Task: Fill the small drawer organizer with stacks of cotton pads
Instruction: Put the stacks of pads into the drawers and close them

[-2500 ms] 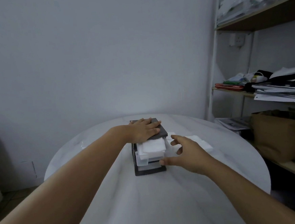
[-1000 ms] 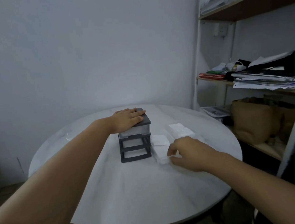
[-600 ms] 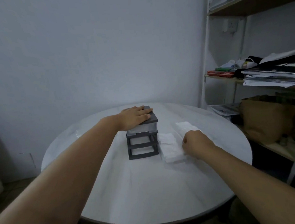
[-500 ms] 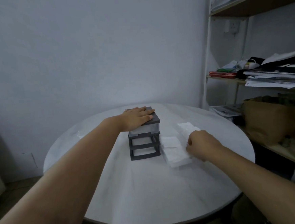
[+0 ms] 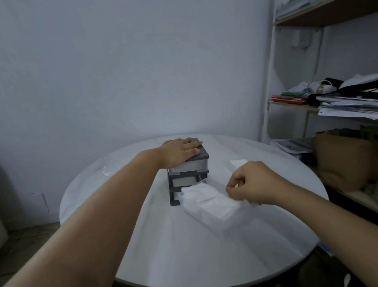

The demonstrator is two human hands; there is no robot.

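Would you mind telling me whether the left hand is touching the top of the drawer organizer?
Touching: the head view shows the left hand lying flat, palm down, on the drawer organizer.

Dim, bluish, low-contrast picture here, a soft pale glow on the wall point(image 5: 158, 114) just above the round table point(image 5: 192, 251), darkness pooling in the corners, shelf uprights point(image 5: 268, 69) bowing with wide-angle distortion, near forearms looming large and everything slightly soft.
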